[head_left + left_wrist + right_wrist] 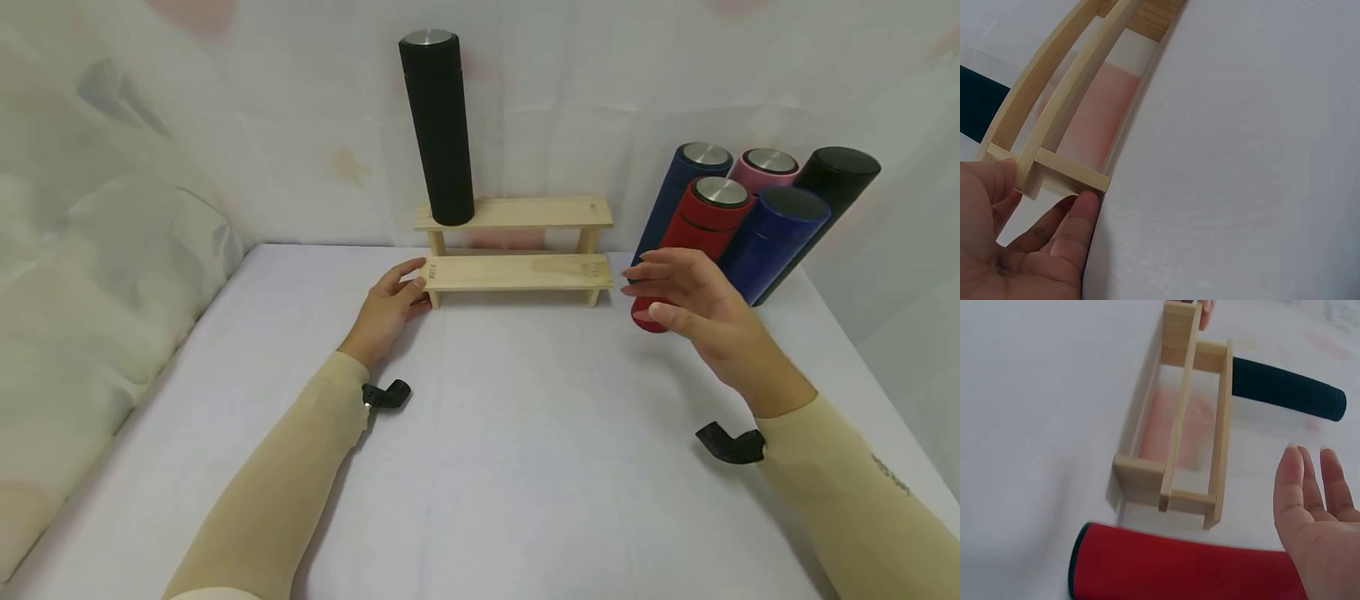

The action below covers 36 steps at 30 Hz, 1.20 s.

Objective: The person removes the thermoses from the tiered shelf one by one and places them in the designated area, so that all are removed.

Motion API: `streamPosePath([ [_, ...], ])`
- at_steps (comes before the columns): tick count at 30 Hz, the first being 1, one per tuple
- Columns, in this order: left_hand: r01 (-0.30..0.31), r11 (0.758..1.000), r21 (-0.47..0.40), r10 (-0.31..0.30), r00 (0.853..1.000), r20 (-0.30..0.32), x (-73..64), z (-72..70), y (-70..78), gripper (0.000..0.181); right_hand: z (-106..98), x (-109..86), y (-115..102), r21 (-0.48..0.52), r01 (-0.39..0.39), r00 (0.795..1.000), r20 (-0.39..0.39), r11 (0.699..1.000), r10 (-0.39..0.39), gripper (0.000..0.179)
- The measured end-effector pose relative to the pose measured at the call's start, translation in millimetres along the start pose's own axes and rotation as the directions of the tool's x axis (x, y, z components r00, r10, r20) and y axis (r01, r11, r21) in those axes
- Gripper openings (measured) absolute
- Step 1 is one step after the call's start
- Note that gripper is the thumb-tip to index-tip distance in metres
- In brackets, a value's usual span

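A two-step wooden rack stands at the back of the table. My left hand holds its left end, thumb at the lower step and fingertips against the leg, as the left wrist view shows. On the upper step's left part a tall black thermos bottle stands upright. My right hand hovers in front of a red thermos bottle, its fingers loosely extended with nothing in them. In the right wrist view the red bottle's lower part shows beside the rack; the hand covers some of it.
Behind and beside the red bottle stand a dark blue bottle, a pink bottle, a black bottle and a bright blue bottle, close together. A white cloth covers the table; a pale curtain hangs behind.
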<state>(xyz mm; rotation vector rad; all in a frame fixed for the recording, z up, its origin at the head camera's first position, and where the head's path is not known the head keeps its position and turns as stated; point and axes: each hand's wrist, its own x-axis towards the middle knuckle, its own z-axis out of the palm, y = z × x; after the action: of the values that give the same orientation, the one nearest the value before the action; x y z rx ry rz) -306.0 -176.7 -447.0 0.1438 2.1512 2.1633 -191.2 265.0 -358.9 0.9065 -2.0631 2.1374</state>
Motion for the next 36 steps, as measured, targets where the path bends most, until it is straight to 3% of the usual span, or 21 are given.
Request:
streamPosePath([
  [8, -0.011, 1.0, 0.007, 0.011, 1.0, -0.002, -1.4, 1.4, 0.5, 0.049, 17.7, 27.1, 7.2, -0.017, -0.073, 0.997, 0.003, 0.997, 0.073, 0.055],
  [18, -0.016, 1.0, -0.02, 0.015, 1.0, -0.016, 1.3, 1.3, -2.3, 0.048, 44.4, 68.1, 30.9, -0.015, -0.09, 0.996, -0.027, 0.996, 0.09, 0.059],
  [27, -0.012, 1.0, -0.025, 0.012, 1.0, -0.017, 2.2, 0.0, -3.7, 0.048, 63.2, 117.1, 44.3, -0.028, -0.111, 0.989, -0.101, 0.993, 0.107, 0.069],
  [36, -0.032, 0.999, -0.004, 0.032, 0.999, -0.002, 1.6, -1.3, -3.8, 0.048, 82.7, 163.1, 50.4, -0.111, -0.134, 0.989, -0.076, 0.985, 0.126, 0.077],
])
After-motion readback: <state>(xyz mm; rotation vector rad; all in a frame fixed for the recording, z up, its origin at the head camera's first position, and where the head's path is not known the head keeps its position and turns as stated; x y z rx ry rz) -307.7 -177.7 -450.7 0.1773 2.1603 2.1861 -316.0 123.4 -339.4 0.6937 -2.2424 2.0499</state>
